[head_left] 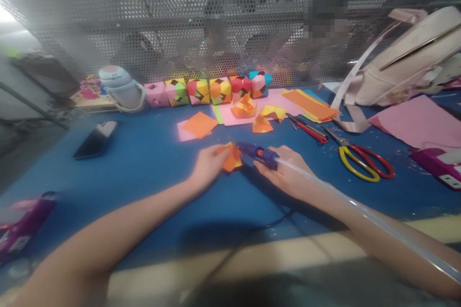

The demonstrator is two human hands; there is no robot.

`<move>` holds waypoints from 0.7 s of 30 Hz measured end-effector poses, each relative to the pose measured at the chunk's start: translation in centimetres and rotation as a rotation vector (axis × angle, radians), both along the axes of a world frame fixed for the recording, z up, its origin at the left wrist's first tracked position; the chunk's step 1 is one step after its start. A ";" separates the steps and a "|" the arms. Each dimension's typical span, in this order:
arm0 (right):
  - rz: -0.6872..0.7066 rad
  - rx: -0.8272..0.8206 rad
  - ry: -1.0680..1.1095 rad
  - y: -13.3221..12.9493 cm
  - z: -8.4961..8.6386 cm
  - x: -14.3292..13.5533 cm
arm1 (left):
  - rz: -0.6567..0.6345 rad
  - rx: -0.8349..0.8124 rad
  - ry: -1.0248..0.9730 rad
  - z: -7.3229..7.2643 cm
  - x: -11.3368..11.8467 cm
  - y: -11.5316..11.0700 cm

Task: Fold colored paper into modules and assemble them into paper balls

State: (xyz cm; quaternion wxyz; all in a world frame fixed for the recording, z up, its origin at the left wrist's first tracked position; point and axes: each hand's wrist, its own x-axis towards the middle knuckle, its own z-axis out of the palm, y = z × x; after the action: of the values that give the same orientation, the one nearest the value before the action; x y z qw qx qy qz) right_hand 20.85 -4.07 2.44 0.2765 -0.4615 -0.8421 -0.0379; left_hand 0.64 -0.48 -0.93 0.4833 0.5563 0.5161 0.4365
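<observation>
My left hand [212, 163] pinches a small folded orange and yellow paper piece [232, 158] above the blue table. In my right hand [288, 169] is a dark blue glue gun [257, 152], gripped with its nozzle at the upper edge of the folded paper. A long clear glue stick [345, 196] trails out of the gun's back, over my right forearm. Just beyond my hands lie an orange paper square [200, 124] on a pink one, a folded orange-yellow paper strip [266, 119] and a partly assembled orange paper piece [244, 107].
Several finished paper balls [198, 91] line the back by a perforated metal screen [173, 24]. A white bottle [120, 88] and phone [96, 140] are left. Scissors [360, 160], a red-handled cutter [312, 131], pink paper [421, 122] and a bag [414, 62] are right. Purple power strips [27, 230] flank both sides.
</observation>
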 end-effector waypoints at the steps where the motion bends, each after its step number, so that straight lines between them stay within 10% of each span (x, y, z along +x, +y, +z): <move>1: -0.008 0.000 0.011 0.0 0.0 0.0 | 0.001 -0.002 -0.008 -0.1 0.0 0.0; 16: -0.029 -0.357 0.360 0.8 0.7 0.3 | 0.062 -0.106 -0.262 -0.2 0.0 0.2; 21: -0.223 -0.331 0.206 2.5 -1.5 0.7 | 0.075 -0.163 -0.338 0.1 0.4 -0.3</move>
State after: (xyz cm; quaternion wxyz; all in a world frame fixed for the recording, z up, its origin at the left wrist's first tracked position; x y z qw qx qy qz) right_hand 21.59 -1.56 0.97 0.2756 -0.5922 -0.7479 0.1179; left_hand 1.06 -0.74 -0.83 0.5898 0.4146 0.4818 0.4981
